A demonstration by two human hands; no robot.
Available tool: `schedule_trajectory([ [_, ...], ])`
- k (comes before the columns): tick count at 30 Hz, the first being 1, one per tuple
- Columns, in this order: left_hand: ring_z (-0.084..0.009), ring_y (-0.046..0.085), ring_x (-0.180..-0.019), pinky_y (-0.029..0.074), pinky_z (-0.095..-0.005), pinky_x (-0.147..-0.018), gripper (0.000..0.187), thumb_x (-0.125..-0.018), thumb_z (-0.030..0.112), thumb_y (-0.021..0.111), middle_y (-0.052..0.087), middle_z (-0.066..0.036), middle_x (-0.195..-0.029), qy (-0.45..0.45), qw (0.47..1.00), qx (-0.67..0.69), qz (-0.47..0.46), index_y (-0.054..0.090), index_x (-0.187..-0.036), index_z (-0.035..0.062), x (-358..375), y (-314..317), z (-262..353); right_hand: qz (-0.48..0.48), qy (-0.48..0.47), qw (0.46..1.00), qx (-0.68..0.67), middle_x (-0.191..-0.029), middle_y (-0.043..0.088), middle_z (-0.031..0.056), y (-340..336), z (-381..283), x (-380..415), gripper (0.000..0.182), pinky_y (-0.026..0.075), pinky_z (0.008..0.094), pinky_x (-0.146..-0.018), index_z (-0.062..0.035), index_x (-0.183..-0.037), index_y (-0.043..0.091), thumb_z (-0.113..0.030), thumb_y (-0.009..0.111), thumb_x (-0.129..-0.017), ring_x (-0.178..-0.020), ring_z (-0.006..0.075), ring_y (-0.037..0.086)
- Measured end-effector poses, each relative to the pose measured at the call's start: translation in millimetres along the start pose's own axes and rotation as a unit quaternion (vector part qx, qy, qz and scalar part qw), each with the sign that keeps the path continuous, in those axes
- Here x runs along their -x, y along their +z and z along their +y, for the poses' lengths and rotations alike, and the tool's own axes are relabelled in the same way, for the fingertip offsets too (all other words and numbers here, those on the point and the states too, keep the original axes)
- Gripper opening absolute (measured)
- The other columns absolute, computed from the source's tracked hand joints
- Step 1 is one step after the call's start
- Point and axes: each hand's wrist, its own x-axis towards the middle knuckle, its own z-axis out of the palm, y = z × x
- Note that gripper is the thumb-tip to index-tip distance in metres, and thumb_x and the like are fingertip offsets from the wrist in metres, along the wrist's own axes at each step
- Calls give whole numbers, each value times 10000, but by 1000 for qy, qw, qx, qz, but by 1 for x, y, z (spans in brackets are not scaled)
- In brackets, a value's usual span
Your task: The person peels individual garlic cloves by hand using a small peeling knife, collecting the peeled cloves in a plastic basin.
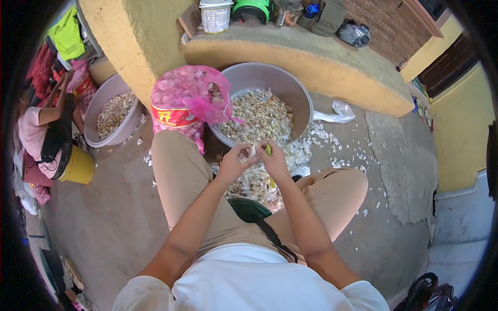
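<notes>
Both my hands meet over the near edge of a large grey basin point(303, 85) full of garlic cloves point(262, 114). My left hand point(237, 160) is closed on a pale garlic clove point(252, 151). In my right hand point(272, 158) is a small yellow-green tool point(268, 150), held against the fingers beside the clove; its tip is too small to make out. Below the hands, garlic skins point(254, 186) lie heaped between my knees. A pink mesh bag point(179, 96) of garlic bulbs with a red label stands left of the basin.
At the left, a person point(41, 124) sits on a yellow bucket point(79, 165) near a second basin point(93, 127) of garlic. A concrete ledge point(311, 62) behind the large basin bears a white bucket point(215, 18). A plastic bag point(340, 112) and scattered skins lie on the floor.
</notes>
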Motion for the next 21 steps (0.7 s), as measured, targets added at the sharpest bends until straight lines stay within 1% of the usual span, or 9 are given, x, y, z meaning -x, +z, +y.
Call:
schedule_trajectory([
  [1,-178,540,-736,426,-294,-701,402,-728,289,633,572,-94,-796,-7,1000,-8,-7,526,-1000,13,0,1,-2,-4,-35,999,12,-762,519,94,1,4,0,132,399,306,-693,-10,-815,541,-129,564,-763,-775,223,515],
  [4,-204,551,-722,428,-305,-699,442,-726,327,625,583,-119,-800,-31,999,-15,-27,519,-1000,-3,-3,4,-13,-28,-42,998,26,-852,519,128,0,-1,2,134,378,320,-758,-3,-824,532,-111,559,-750,-847,251,493],
  [6,-212,551,-703,429,-306,-684,454,-740,346,604,586,-124,-794,-56,997,5,-45,514,-1003,-13,-4,6,-20,-38,-53,998,24,-851,516,124,-1,-1,2,126,381,315,-755,-3,-826,524,-94,556,-745,-839,250,497],
  [9,-98,515,-674,414,-238,-609,355,-821,290,532,571,-48,-785,-46,995,-11,-92,509,-1013,-8,-8,7,-32,-56,-48,997,7,-849,510,122,-2,-5,2,119,382,313,-760,-2,-830,512,-68,550,-740,-840,259,499],
  [12,-76,508,-592,396,-211,-508,308,-856,313,456,557,-33,-746,-77,978,159,-111,530,-971,37,-5,8,-29,-55,-90,994,11,-850,506,115,-1,-7,2,115,382,312,-769,-5,-834,506,-44,547,-734,-844,258,502],
  [15,-146,538,-607,420,-254,-524,298,-854,316,442,579,-68,-740,-216,901,365,-90,544,-872,36,-2,11,-18,-48,-128,990,35,-843,499,83,3,-18,6,99,368,298,-782,-19,-825,500,-23,540,-734,-841,208,484],
  [18,-107,515,-498,363,-220,-376,253,-862,289,427,554,-50,-668,-299,805,488,-154,537,-838,63,-4,-1,-13,-47,-168,984,40,-856,505,70,9,-30,13,95,366,300,-794,-20,-824,503,-15,539,-736,-848,187,477],
  [19,-108,509,-476,345,-222,-348,250,-861,289,428,546,-46,-651,-309,800,496,-135,533,-835,64,-3,0,-13,-48,-185,981,38,-864,509,70,10,-32,14,97,368,304,-798,-17,-826,506,-15,541,-735,-853,189,478],
  [21,-111,497,-431,308,-227,-293,245,-858,290,430,529,-38,-618,-328,789,510,-98,524,-830,65,-3,2,-11,-23,-138,990,3,-821,520,56,11,-24,11,83,400,275,-700,-27,-836,514,-42,538,-758,-755,160,493],
])
